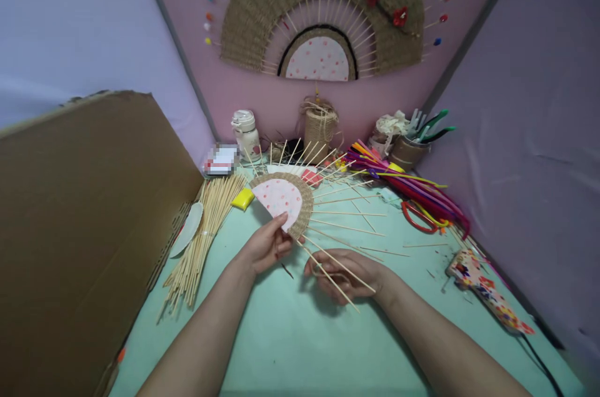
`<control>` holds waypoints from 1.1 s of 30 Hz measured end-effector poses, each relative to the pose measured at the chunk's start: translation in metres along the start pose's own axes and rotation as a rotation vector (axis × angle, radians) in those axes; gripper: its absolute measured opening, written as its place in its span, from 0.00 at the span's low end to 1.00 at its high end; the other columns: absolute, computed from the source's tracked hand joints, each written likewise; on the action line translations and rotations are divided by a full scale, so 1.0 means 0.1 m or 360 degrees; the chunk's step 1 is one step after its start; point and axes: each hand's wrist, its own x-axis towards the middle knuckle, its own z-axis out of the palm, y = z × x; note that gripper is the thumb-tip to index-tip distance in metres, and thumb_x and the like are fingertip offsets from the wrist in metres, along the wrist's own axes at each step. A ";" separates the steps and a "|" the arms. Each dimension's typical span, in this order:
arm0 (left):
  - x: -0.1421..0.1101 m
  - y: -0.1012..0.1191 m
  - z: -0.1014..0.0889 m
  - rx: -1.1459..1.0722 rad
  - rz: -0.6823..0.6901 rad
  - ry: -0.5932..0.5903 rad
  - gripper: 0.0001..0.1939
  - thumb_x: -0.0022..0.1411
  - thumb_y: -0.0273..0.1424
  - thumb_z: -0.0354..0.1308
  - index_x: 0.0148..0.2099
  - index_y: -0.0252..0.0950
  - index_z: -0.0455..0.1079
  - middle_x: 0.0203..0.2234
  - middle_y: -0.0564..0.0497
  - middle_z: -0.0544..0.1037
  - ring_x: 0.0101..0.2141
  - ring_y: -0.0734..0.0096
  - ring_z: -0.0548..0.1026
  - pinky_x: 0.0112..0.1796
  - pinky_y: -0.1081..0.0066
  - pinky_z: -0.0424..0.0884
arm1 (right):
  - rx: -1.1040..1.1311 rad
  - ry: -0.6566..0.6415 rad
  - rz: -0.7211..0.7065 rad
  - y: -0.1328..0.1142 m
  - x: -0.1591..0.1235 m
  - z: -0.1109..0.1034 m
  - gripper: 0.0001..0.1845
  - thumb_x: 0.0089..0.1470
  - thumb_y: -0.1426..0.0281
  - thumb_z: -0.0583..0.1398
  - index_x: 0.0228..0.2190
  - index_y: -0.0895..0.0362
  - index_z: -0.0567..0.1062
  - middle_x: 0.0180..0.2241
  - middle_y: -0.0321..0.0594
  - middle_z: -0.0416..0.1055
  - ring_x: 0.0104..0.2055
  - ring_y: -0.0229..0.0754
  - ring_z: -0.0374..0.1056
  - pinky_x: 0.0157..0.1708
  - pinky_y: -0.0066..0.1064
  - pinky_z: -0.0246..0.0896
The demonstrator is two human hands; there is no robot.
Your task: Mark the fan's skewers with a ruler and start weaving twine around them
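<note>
My left hand (268,246) is closed on the lower edge of a half-round craft piece (284,199): pink dotted card with a woven jute rim and thin wooden skewers (347,214) fanning out to the right. It is held tilted just above the mint-green table (290,334). My right hand (344,273) lies beneath the lowest skewers, fingers curled around something thin; what it grips is hidden.
A large cardboard sheet (89,234) stands at the left. Beside it lie a bundle of bamboo skewers (206,228) and a yellow block (242,199). Pipe cleaners (412,187), red scissors (419,219) and a patterned glue gun (487,294) are at the right. A glue bottle (246,133) and twine spool (320,122) stand behind.
</note>
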 end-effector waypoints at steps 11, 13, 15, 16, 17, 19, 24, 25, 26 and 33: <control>0.00 -0.01 0.03 -0.0150 -0.0013 0.0114 0.09 0.61 0.35 0.59 0.37 0.32 0.69 0.23 0.50 0.76 0.17 0.82 0.67 0.18 0.81 0.60 | 0.0146 0.0395 -0.0258 -0.09 0.00 -0.07 0.14 0.55 0.64 0.62 0.26 0.59 0.66 0.16 0.26 0.55 0.15 0.25 0.44 0.13 0.15 0.41; 0.00 -0.03 0.05 -0.0166 -0.0058 0.0137 0.09 0.60 0.33 0.59 0.40 0.32 0.71 0.27 0.48 0.78 0.23 0.76 0.73 0.23 0.78 0.68 | 0.0324 0.0442 -0.0361 -0.11 0.03 -0.10 0.11 0.56 0.67 0.61 0.26 0.59 0.66 0.18 0.29 0.62 0.16 0.25 0.52 0.14 0.14 0.49; -0.01 -0.05 0.06 -0.0128 -0.0128 0.0081 0.11 0.61 0.34 0.59 0.43 0.32 0.71 0.31 0.45 0.80 0.28 0.71 0.77 0.28 0.74 0.73 | 0.0536 0.0448 -0.0392 -0.11 0.07 -0.14 0.08 0.55 0.71 0.60 0.27 0.59 0.67 0.23 0.34 0.68 0.19 0.27 0.61 0.18 0.15 0.59; -0.02 -0.06 0.07 -0.0105 -0.0147 0.0035 0.13 0.62 0.35 0.58 0.45 0.32 0.71 0.33 0.44 0.80 0.29 0.69 0.77 0.29 0.71 0.75 | 0.0620 0.0456 -0.0389 -0.10 0.09 -0.15 0.06 0.56 0.73 0.59 0.28 0.60 0.68 0.25 0.36 0.70 0.21 0.28 0.64 0.21 0.15 0.63; -0.02 -0.07 0.08 -0.0086 -0.0160 -0.0014 0.14 0.62 0.35 0.58 0.46 0.31 0.71 0.34 0.42 0.80 0.31 0.67 0.78 0.31 0.68 0.76 | 0.0676 0.0476 -0.0397 -0.09 0.11 -0.16 0.04 0.56 0.74 0.58 0.30 0.61 0.69 0.26 0.38 0.72 0.23 0.29 0.67 0.24 0.16 0.66; -0.04 -0.08 0.10 -0.0060 -0.0185 -0.0099 0.16 0.63 0.35 0.57 0.48 0.31 0.70 0.37 0.40 0.80 0.34 0.63 0.79 0.35 0.63 0.78 | 0.0719 0.0524 -0.0459 -0.07 0.14 -0.17 0.03 0.57 0.75 0.57 0.34 0.64 0.71 0.28 0.41 0.75 0.25 0.31 0.71 0.28 0.19 0.69; -0.05 -0.11 0.13 -0.0073 -0.0215 -0.0170 0.16 0.63 0.35 0.57 0.48 0.30 0.70 0.38 0.39 0.80 0.33 0.65 0.79 0.34 0.66 0.78 | 0.0706 0.0550 -0.0574 -0.05 0.17 -0.11 0.08 0.57 0.77 0.57 0.38 0.65 0.74 0.31 0.42 0.77 0.27 0.33 0.73 0.30 0.20 0.71; -0.05 -0.11 0.13 -0.0082 -0.0213 -0.0169 0.15 0.63 0.35 0.57 0.48 0.30 0.70 0.38 0.39 0.79 0.33 0.66 0.79 0.34 0.66 0.78 | 0.0690 0.0557 -0.0586 -0.05 0.17 -0.10 0.08 0.56 0.77 0.58 0.38 0.65 0.74 0.32 0.43 0.77 0.27 0.33 0.73 0.30 0.20 0.71; -0.05 -0.11 0.14 -0.0091 -0.0210 -0.0162 0.15 0.63 0.34 0.57 0.48 0.30 0.71 0.38 0.40 0.79 0.32 0.67 0.78 0.34 0.67 0.78 | 0.0668 0.0569 -0.0602 -0.05 0.17 -0.09 0.08 0.56 0.77 0.58 0.39 0.65 0.74 0.32 0.43 0.77 0.28 0.34 0.74 0.31 0.21 0.71; -0.06 -0.14 0.10 -0.0108 -0.0204 -0.0131 0.14 0.62 0.33 0.58 0.48 0.29 0.71 0.37 0.41 0.79 0.32 0.70 0.77 0.33 0.70 0.78 | 0.0496 0.0647 -0.0632 -0.05 0.17 -0.06 0.11 0.54 0.74 0.62 0.40 0.63 0.76 0.36 0.45 0.79 0.34 0.38 0.75 0.36 0.25 0.70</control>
